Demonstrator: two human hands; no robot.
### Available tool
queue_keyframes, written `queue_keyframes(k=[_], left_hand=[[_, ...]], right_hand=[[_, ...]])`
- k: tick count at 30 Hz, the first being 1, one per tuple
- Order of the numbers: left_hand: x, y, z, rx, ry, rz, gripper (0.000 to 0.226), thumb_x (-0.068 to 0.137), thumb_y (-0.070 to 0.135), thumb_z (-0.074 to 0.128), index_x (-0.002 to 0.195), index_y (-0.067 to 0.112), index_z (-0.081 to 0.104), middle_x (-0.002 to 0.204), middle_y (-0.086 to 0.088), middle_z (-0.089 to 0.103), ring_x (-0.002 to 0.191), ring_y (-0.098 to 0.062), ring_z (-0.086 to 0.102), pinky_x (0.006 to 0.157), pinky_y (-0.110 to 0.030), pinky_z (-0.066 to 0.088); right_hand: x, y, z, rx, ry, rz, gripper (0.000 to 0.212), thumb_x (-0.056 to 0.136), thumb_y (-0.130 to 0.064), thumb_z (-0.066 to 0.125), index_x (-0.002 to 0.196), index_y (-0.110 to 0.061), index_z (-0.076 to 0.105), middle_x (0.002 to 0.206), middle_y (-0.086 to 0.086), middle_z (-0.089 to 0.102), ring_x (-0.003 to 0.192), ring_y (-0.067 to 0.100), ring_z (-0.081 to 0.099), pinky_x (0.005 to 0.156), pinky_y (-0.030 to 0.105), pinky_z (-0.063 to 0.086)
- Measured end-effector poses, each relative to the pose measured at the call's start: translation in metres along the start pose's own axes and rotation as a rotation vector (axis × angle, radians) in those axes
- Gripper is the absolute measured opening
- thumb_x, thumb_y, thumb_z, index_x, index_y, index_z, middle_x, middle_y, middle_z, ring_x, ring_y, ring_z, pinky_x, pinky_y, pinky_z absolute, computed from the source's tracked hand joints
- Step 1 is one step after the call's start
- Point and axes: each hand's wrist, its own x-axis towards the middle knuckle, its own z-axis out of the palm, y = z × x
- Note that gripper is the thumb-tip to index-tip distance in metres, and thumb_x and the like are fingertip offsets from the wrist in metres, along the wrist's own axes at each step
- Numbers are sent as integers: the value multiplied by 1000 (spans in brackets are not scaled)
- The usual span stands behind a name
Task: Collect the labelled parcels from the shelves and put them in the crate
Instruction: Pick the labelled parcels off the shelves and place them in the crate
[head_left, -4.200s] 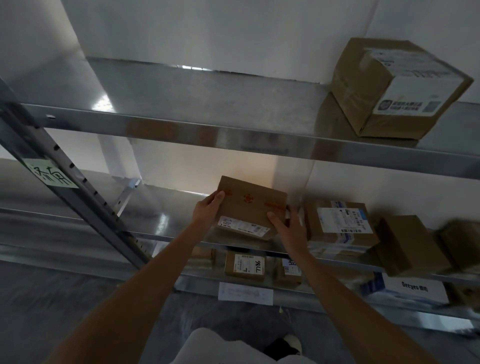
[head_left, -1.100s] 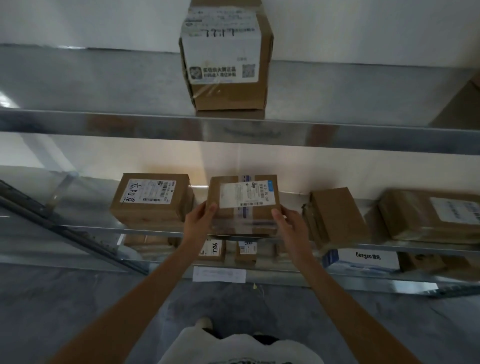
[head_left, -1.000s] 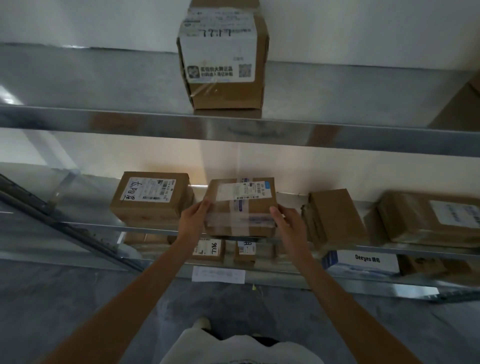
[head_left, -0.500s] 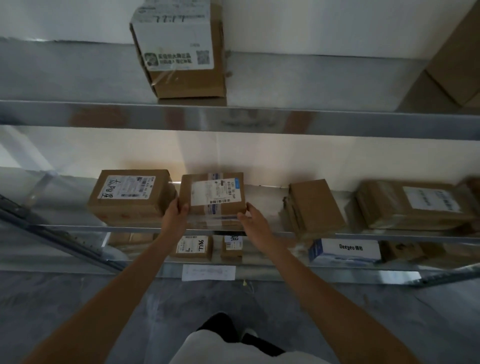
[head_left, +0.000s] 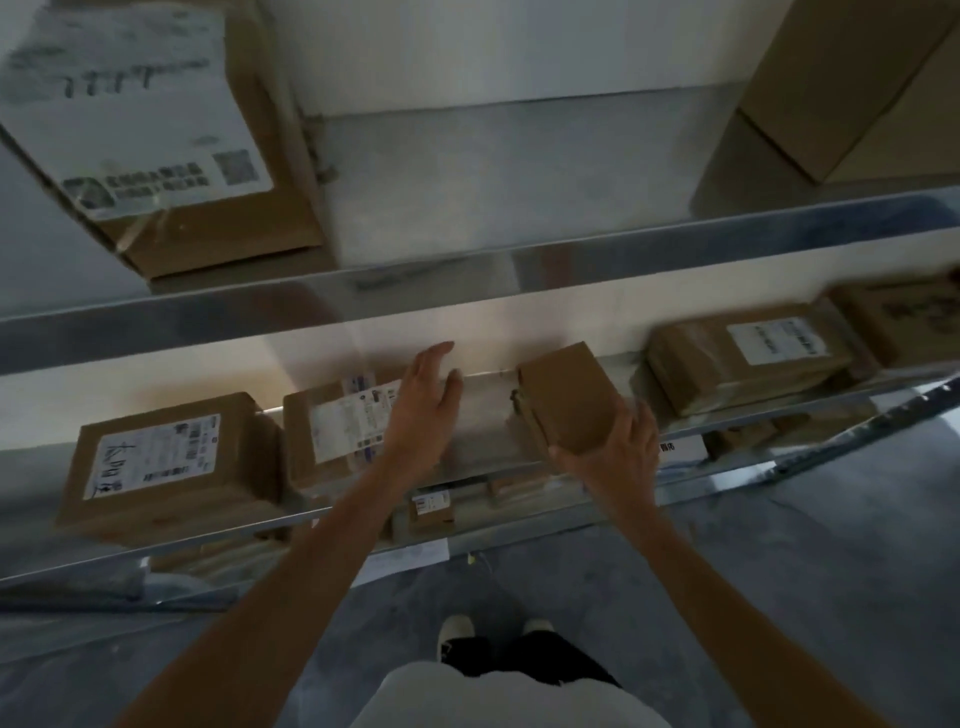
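Note:
On the middle shelf (head_left: 483, 452) a plain brown box (head_left: 566, 395) stands tilted, no label showing on it. My right hand (head_left: 615, 454) grips its near right corner, thumb on the front edge and fingers along the side. My left hand (head_left: 428, 410) hovers open with fingers spread, just left of that box and over the right edge of a taped parcel with a white label (head_left: 337, 426). Further left lies a parcel with a handwritten label (head_left: 161, 457). No crate is in view.
A large labelled box (head_left: 156, 140) and a plain box (head_left: 857, 88) sit on the upper shelf. More labelled parcels (head_left: 748, 358) lie at the right of the middle shelf, small ones (head_left: 431, 506) on the shelf below. My shoes (head_left: 457, 629) stand on the grey floor.
Both hands let go of the white-labelled parcel, which now rests on the shelf. They moved right; my right hand took hold of the plain brown box, my left hand opened.

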Motion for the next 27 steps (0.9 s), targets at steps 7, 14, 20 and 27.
queue_keyframes(k=[7, 14, 20, 27], left_hand=[[9, -4, 47, -62, -216, -240, 48, 101, 31, 41, 145, 14, 33, 149, -7, 37, 138, -21, 34, 114, -38, 28], [23, 31, 73, -418, -81, -521, 34, 104, 32, 30, 90, 16, 57, 91, 0, 57, 88, -13, 54, 75, -24, 38], [3, 38, 93, -582, 17, -633, 37, 101, 44, 33, 88, 24, 61, 94, -5, 65, 105, -25, 59, 102, -40, 44], [-21, 48, 96, -635, 90, -765, 45, 102, 46, 28, 89, 16, 60, 92, -8, 66, 94, -24, 61, 85, -36, 47]], right_hand=[[28, 10, 3, 234, -152, -116, 103, 57, -48, 85, 142, -22, 31, 143, 8, 23, 128, 30, 32, 103, 45, 39], [77, 25, -47, 1001, -796, 468, 87, 66, -68, 69, 136, -20, 49, 138, 10, 52, 112, 39, 61, 83, 53, 57], [90, 46, -59, 1080, -993, 495, 85, 76, -80, 43, 140, -24, 49, 142, 11, 51, 117, 44, 57, 87, 61, 52], [74, 49, -55, 1092, -805, 277, 47, 95, -40, 56, 135, -25, 37, 135, 10, 53, 117, 38, 59, 79, 48, 58]])
